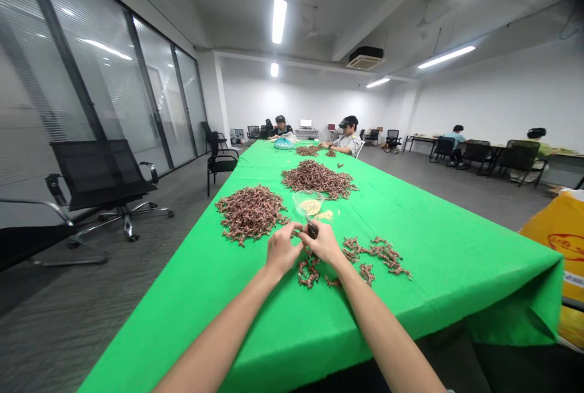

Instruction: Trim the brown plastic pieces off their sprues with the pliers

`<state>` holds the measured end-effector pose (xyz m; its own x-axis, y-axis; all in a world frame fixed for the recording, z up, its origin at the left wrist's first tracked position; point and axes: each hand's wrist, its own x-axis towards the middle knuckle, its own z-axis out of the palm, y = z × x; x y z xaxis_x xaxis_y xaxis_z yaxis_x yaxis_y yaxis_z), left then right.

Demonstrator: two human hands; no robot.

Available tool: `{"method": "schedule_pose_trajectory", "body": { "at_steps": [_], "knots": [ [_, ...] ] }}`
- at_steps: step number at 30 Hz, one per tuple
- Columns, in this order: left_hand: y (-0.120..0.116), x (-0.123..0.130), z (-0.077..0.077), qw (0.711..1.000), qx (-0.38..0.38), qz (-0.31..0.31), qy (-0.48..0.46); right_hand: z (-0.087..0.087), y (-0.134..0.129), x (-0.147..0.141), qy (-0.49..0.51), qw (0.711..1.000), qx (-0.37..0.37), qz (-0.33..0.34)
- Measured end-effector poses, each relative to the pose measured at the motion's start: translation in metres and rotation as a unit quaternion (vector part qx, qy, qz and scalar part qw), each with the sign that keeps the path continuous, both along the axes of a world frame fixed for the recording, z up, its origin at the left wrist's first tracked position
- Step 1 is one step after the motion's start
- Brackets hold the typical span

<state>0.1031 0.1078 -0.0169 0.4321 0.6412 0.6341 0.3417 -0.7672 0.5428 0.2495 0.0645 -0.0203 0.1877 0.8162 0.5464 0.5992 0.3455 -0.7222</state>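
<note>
Over the near part of the green table, both of my hands meet just in front of a clear bowl [296, 203]. My right hand [326, 244] is closed around a small tool [312, 230] with a dark handle and a greyish tip; its exact kind is unclear. Fingers pinched, my left hand [281, 253] is against the right one, and whatever it grips is too small to name. Pale small pieces [311, 206] lie in the bowl, and more pale bits [325, 215] are beside it. Brown knobbly twisted pieces [308, 272] are scattered below and right of my hands.
Two big heaps of brown pieces, a left heap [250, 213] and a farther heap [318, 179], rest on the green cloth [438, 253]. Two people sit at the table's far end near a blue bag [283, 144]. An office chair [103, 177] stands left; a yellow bag [559, 241] is right.
</note>
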Motion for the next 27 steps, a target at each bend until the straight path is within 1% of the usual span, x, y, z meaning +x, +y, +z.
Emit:
{"method": "schedule_pose_trajectory", "body": {
  "at_steps": [3,6,11,13,17,22,27],
  "knots": [
    [0.0004,-0.0005,0.0016,1.0,-0.01,-0.003,-0.019,0.0021,-0.0011,0.0002,0.037,0.999,-0.006,0.02],
    [0.0011,-0.001,0.0028,0.999,-0.03,-0.014,-0.036,0.0025,0.0003,0.0023,0.062,0.998,-0.013,0.025],
    [0.0018,-0.0005,0.0032,0.998,-0.039,-0.025,-0.033,-0.0022,0.0056,0.0072,0.13,0.99,-0.024,0.048],
    [0.0026,0.0002,0.0024,0.998,-0.041,-0.033,-0.037,-0.0044,0.0072,0.0084,0.168,0.983,-0.027,0.069],
    [0.0054,0.0018,0.0005,0.994,-0.071,-0.058,-0.063,-0.0068,0.0085,0.009,0.24,0.964,-0.035,0.105],
    [0.0076,0.0024,0.002,0.987,-0.097,-0.094,-0.085,-0.0056,0.0075,0.0086,0.273,0.954,-0.047,0.114],
    [0.0091,0.0035,0.0001,0.975,-0.149,-0.121,-0.113,-0.0022,0.0026,0.0088,0.34,0.927,-0.081,0.134]
  ]
}}
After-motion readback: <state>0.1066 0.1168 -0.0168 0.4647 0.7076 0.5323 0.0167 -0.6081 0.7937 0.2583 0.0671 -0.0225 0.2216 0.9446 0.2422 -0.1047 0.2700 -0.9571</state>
